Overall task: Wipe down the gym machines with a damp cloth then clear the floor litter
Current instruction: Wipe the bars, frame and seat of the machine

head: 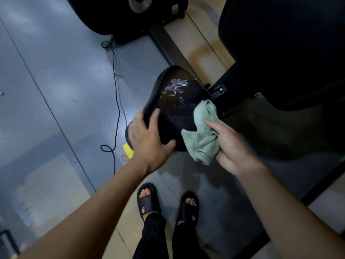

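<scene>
Left hand lies spread flat on the near-left edge of the black seat pad, fingers straight, bracing it. Right hand holds the bunched green cloth against the pad's near-right edge. White foam streaks sit untouched toward the far edge. Risks: cloth is wadded, so little contact area, likely smears the foam instead of lifting it; pad may swivel if the left hand lets up. Yellow scrap on the floor under the near-left edge, beside a loose cable, a snag risk.

soft green terry cloth; smooth black leatherette seat; glossy grey floor.
</scene>
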